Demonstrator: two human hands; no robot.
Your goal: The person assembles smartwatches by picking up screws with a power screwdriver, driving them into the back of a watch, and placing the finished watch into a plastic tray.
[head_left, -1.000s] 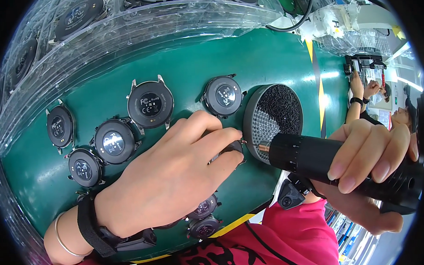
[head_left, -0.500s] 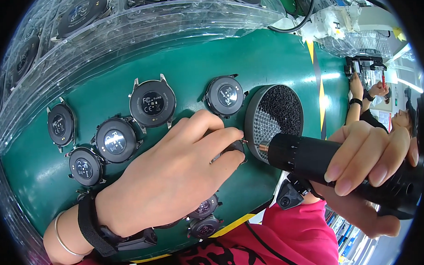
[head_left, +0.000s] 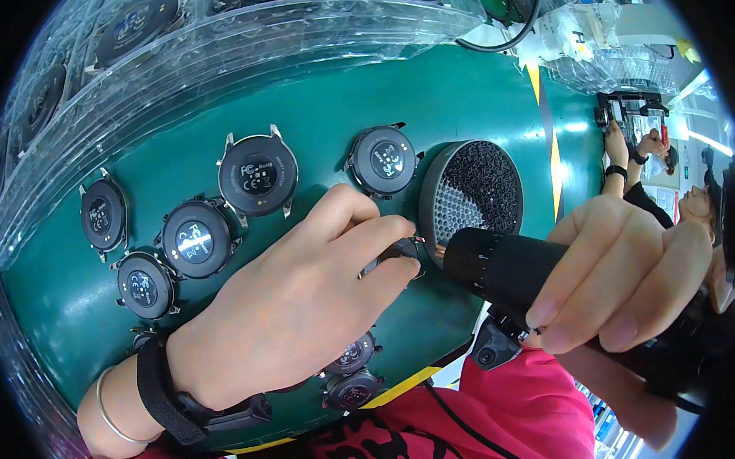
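Note:
My left hand [head_left: 297,289] reaches across the green table, its fingers closed around a dark smartwatch case [head_left: 404,249] that they partly cover. In my right hand [head_left: 620,277] is a thick black electric screwdriver [head_left: 498,265], lying nearly level and pointing left. Its copper-coloured tip is beside the held watch case, in front of the lower rim of a round grey screw dish [head_left: 428,197]. Small black screws [head_left: 491,181] fill part of that dish over a dimpled plate. Whether the tip touches the watch case I cannot tell.
Several more watch cases, including one near the dish [head_left: 384,161] and one left of it [head_left: 258,175], lie back up on the green table. Clear plastic trays [head_left: 240,44] of watches line the far edge. Yellow-black tape [head_left: 557,174] runs at right; beyond it another person's hands [head_left: 616,148] work.
The electric screwdriver has moved left with my right hand, bringing its tip from over the dish towards the held watch case. My left hand keeps its grip, almost in place.

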